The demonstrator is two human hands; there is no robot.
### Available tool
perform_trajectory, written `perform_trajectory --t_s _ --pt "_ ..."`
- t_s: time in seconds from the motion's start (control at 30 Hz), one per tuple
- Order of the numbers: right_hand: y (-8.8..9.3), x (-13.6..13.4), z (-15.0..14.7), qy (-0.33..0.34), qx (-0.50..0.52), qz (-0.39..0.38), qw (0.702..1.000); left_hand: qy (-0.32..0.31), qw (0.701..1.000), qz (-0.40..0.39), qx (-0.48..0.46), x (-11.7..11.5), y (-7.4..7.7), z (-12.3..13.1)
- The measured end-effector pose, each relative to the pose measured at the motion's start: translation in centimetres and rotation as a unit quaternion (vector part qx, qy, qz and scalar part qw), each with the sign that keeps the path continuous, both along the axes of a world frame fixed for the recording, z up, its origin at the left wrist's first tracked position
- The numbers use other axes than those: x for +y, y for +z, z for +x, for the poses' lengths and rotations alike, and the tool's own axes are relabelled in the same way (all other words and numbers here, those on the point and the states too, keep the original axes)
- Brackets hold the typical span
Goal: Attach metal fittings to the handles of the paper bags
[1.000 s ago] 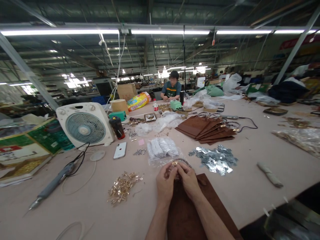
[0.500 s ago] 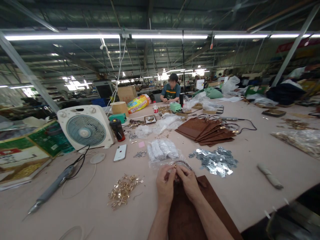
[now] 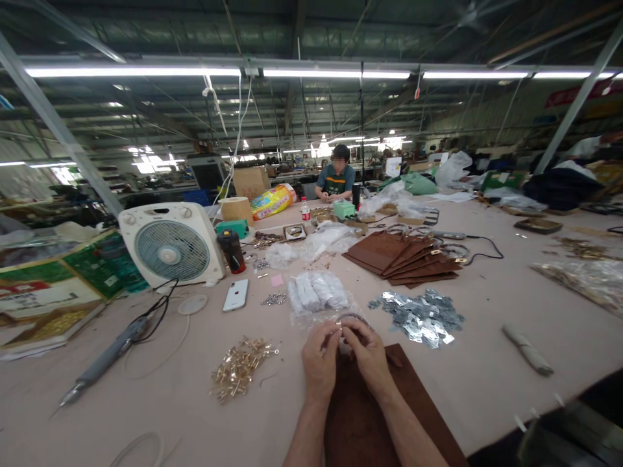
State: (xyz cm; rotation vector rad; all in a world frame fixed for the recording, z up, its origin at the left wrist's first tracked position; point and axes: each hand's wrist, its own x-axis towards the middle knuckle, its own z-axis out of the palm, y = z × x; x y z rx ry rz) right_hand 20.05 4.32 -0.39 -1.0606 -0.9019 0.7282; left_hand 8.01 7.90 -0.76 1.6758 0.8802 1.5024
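Observation:
My left hand [image 3: 318,363] and my right hand [image 3: 367,357] meet at the fingertips, both pinched around a small gold-coloured metal fitting [image 3: 341,325] that the fingers mostly cover. Just behind the fingers curves a rope-like bag handle [image 3: 357,317]. Under my wrists lies a brown bag [image 3: 413,395], flat on the table. Left of my hands is a heap of gold-coloured metal fittings [image 3: 241,370]. Thin silver metal plates [image 3: 421,314] are piled to the right, and a clear bag of white wrapped pieces [image 3: 318,292] lies just beyond my hands.
A corded electric screwdriver [image 3: 104,357], a box fan [image 3: 170,246], a phone [image 3: 236,295] and a dark bottle [image 3: 230,251] occupy the left side. Several brown bags [image 3: 389,256] are fanned out farther back. A rolled cloth [image 3: 527,350] lies right. A co-worker [image 3: 335,178] sits across the table.
The view has shifted slightly. My fingers have moved a little around the gold-coloured fitting, still pinched together in the same place by the handle.

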Motion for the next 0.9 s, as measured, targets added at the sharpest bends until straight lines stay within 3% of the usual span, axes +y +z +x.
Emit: perform_trajectory --t_s 0.3,0.53,0.9 --pt "0.3 -0.1 0.1 0.019 0.008 0.001 1.000 -0.019 1.000 -0.006 -0.001 0.5 -0.9 0.0" --pt "0.2 -0.2 0.2 0.020 -0.023 0.007 1.000 -0.020 0.997 -0.074 0.003 0.3 -0.6 -0.2" --pt "-0.7 0.1 0.4 0.048 0.018 0.013 0.999 -0.019 0.997 -0.079 -0.005 0.0 -0.3 0.0"
